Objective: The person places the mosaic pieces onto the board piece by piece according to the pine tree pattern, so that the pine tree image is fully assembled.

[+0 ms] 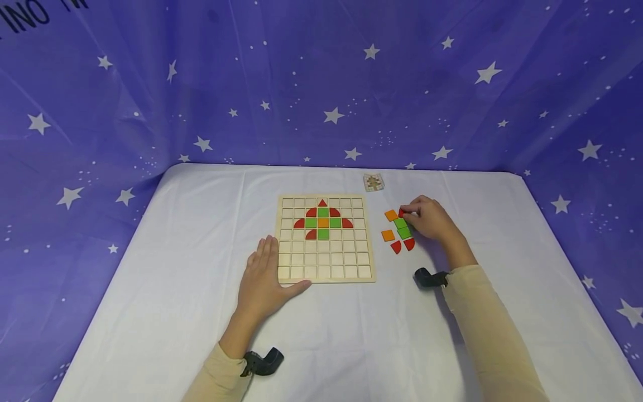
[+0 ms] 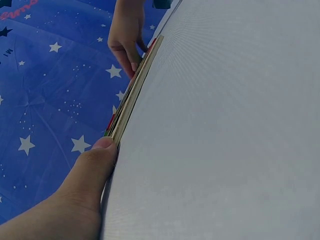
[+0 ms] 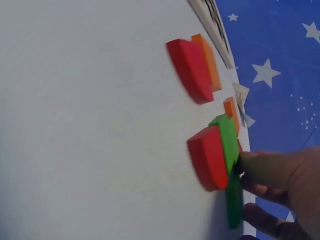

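Note:
A wooden grid board (image 1: 331,259) lies on the table. On it sit a red triangle (image 1: 322,203), an orange square (image 1: 323,223), several green squares (image 1: 323,212) and red quarter-circles (image 1: 347,223). My left hand (image 1: 261,282) rests with straight fingers along the board's left edge, its thumb at the near edge. To the right, my right hand (image 1: 429,218) pinches a red piece (image 1: 401,213), mostly hidden by the fingertips. Beside those fingers lie green squares (image 1: 403,233), orange squares (image 1: 388,235) and two red quarter-circles (image 1: 396,247). The right wrist view shows the thumb close to a green piece (image 3: 229,137).
A small pattern card (image 1: 374,182) lies behind the board, toward the right. White cloth (image 1: 161,290) covers the table, and a blue-purple star-printed curtain (image 1: 301,84) rises behind it. Each wrist wears a black camera, such as the right one (image 1: 428,278).

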Available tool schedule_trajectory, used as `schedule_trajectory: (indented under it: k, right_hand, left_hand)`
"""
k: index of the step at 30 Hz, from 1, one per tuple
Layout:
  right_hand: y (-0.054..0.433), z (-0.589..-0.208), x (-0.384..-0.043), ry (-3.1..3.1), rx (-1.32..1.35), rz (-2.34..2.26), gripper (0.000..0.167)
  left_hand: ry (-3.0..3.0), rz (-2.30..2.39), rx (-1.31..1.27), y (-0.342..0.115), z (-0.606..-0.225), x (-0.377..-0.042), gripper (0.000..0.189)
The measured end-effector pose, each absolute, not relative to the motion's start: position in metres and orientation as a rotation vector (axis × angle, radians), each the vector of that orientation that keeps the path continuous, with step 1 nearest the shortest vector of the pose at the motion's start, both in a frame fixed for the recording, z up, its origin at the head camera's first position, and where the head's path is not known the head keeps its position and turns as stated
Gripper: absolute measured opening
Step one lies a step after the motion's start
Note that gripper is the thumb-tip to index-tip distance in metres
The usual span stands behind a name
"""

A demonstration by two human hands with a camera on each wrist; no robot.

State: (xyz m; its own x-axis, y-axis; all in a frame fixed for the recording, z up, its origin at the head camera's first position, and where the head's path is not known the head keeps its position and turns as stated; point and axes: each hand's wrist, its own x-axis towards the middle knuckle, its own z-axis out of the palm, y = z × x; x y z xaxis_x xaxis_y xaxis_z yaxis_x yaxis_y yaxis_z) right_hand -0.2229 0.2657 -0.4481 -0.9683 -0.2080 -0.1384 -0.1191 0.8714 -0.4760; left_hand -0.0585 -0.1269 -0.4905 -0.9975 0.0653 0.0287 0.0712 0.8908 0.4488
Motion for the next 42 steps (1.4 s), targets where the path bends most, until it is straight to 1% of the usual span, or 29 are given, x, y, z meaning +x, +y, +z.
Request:
schedule_trajectory:
  k: [8, 14, 20, 31, 37, 42]
  right_hand:
    - [0.266, -0.449, -0.225, 2.885, -0.243, -0.686, 0.033]
    - [0.267, -0.453, -0.225, 2.908, -0.185, -0.704, 0.039]
    - [0.268, -0.453, -0.225, 2.907, -0.185, -0.666, 0.044]
    - [0.264, -0.458, -0.221, 3.016, -0.222, -0.581, 0.032]
    - [0.260, -0.458, -0.218, 3.022, -0.223, -0.625, 0.036]
    - [0.241, -0.450, -0.209, 3.026, -0.286, -0.677, 0.037]
  left_hand:
    - [-3.034, -0.725, -0.109, -0.126, -0.489, -0.059, 0.128]
    - [-3.036, -0.736, -0.106, -0.126, -0.489, -0.058, 0.129]
    - [-3.043, -0.737, -0.109, -0.126, -0.488, -0.058, 0.130]
    - [-3.054, -0.731, -0.106, -0.126, -0.486, -0.057, 0.129]
    - [-3.050, -0.728, -0.107, -0.126, -0.487, -0.057, 0.129]
    - [-3.032, -0.731, -0.107, -0.126, -0.489, -0.058, 0.128]
